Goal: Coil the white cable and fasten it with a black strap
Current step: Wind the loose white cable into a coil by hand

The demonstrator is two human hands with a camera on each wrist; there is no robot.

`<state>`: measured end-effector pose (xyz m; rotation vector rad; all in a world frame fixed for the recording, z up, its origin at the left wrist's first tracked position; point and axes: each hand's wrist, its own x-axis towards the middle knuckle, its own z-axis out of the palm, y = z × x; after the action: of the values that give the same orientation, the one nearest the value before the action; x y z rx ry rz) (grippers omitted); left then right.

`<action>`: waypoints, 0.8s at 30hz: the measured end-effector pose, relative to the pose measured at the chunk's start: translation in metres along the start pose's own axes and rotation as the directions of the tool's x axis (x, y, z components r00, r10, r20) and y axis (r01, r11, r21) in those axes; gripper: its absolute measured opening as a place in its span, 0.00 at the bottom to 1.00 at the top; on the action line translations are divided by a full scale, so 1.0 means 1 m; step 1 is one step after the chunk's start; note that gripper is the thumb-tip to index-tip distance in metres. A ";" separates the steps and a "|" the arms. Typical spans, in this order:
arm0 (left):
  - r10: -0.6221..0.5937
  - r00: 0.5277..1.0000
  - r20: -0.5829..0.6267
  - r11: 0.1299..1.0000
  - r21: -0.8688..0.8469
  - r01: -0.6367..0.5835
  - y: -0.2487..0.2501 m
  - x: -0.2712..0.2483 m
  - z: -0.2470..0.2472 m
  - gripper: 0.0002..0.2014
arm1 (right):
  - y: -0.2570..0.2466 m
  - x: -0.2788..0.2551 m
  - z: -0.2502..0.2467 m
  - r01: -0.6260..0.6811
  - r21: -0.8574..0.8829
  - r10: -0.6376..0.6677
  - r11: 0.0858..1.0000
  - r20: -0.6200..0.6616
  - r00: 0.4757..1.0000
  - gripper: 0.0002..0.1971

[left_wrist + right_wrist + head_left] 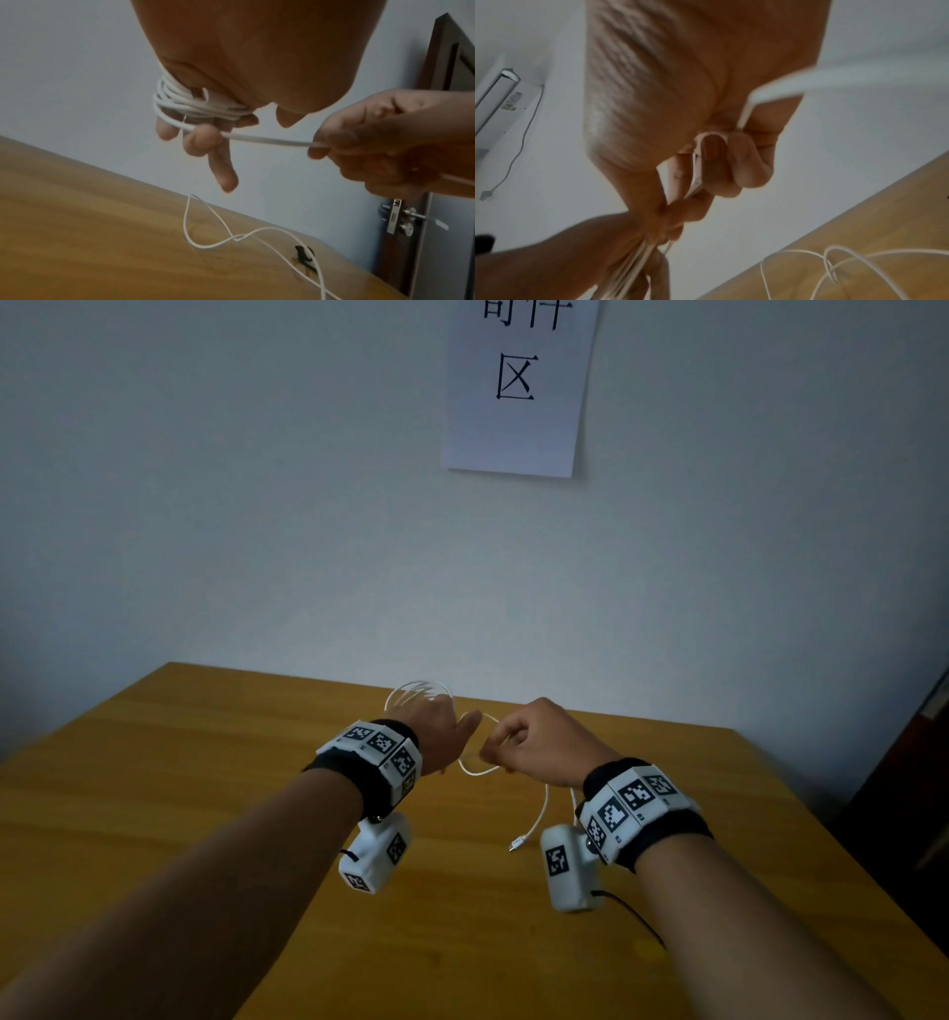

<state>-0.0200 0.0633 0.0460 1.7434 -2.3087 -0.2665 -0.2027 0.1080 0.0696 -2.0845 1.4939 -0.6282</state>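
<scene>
In the head view my left hand (436, 729) and right hand (536, 742) are raised close together over the wooden table (205, 788). Several turns of the white cable (195, 101) are wound around my left hand's fingers (203, 140), one of which curls over the strand. That strand runs right to my right hand (385, 146), which pinches it between thumb and fingers. The rest of the cable (218, 243) hangs down and lies loose on the table, its plug end (516, 843) near my right wrist. A small black strap (303, 255) lies on the table beside the slack.
The table stands against a pale wall with a paper sign (518, 387) on it. A dark door (449, 81) with a metal handle (401, 215) stands to the right of the table. A wall-mounted air conditioner (495, 97) shows in the right wrist view.
</scene>
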 end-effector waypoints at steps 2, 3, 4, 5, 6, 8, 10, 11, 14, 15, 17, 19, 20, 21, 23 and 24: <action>0.000 0.999 0.037 0.997 0.072 -0.003 -0.001 -0.002 0.001 0.41 | 0.003 0.001 -0.004 -0.005 0.017 0.005 1.000 -0.046 0.999 0.05; -0.001 0.998 0.062 0.996 0.090 -0.005 -0.002 -0.003 0.002 0.43 | 0.005 0.002 -0.007 -0.008 0.029 0.010 1.000 -0.067 0.998 0.05; 0.000 0.995 0.101 0.996 0.089 -0.009 -0.004 -0.002 0.003 0.45 | 0.006 0.003 -0.009 -0.012 0.030 0.015 0.999 -0.089 0.996 0.05; -0.011 0.988 0.157 0.997 0.076 0.000 -0.003 -0.003 0.004 0.45 | 0.009 0.005 -0.011 -0.017 0.020 0.019 1.000 -0.111 0.994 0.06; -0.020 0.980 0.200 0.999 0.048 0.011 -0.003 -0.002 0.004 0.44 | 0.010 0.005 -0.013 -0.024 0.004 0.024 1.000 -0.135 0.991 0.07; -0.026 0.969 0.248 0.994 -0.094 0.051 0.004 -0.003 0.001 0.41 | 0.015 0.008 -0.014 -0.028 -0.020 0.024 0.999 -0.187 0.982 0.10; -0.020 0.963 0.269 0.957 -0.274 0.097 0.010 -0.004 -0.003 0.35 | 0.018 0.010 -0.015 -0.024 -0.033 0.015 0.999 -0.238 0.971 0.12; -0.012 0.952 0.307 0.910 -0.391 0.138 0.011 -0.005 -0.004 0.32 | 0.020 0.011 -0.015 -0.020 -0.042 0.009 0.999 -0.253 0.968 0.12; 0.103 0.903 0.417 0.630 -0.730 0.265 0.012 -0.007 -0.012 0.26 | 0.025 0.012 -0.014 -0.025 -0.086 0.003 0.996 -0.254 0.967 0.14; 0.153 0.899 0.410 0.544 -0.794 0.270 0.013 -0.007 -0.014 0.26 | 0.027 0.012 -0.012 -0.024 -0.089 0.001 0.996 -0.253 0.968 0.17; 0.232 0.899 0.372 0.367 -0.889 0.273 0.014 -0.009 -0.018 0.24 | 0.027 0.012 -0.008 -0.017 -0.087 -0.006 0.996 -0.259 0.966 0.21; 0.290 0.898 0.331 0.186 -0.940 0.287 0.016 -0.010 -0.023 0.23 | 0.024 0.010 -0.004 -0.014 -0.075 -0.007 0.997 -0.269 0.963 0.22; 0.315 0.898 0.308 0.098 -0.951 0.292 0.018 -0.010 -0.025 0.23 | 0.023 0.011 -0.001 -0.018 -0.070 -0.002 0.997 -0.275 0.962 0.21; 0.332 0.900 0.281 0.015 -0.956 0.293 0.021 -0.009 -0.027 0.22 | 0.022 0.012 0.001 -0.029 -0.059 0.011 0.998 -0.280 0.960 0.21; 0.355 0.907 0.225 -0.150 -0.944 0.293 0.025 -0.008 -0.031 0.22 | 0.022 0.014 0.007 -0.064 -0.005 0.060 0.998 -0.279 0.958 0.16; 0.367 0.909 0.199 -0.229 -0.927 0.296 0.026 -0.006 -0.033 0.21 | 0.021 0.014 0.010 -0.070 0.020 0.073 0.997 -0.273 0.959 0.14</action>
<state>-0.0328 0.0765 0.0842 0.5441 -1.1089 -2.0351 -0.2076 0.0899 0.0500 -1.9877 1.7031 -0.9250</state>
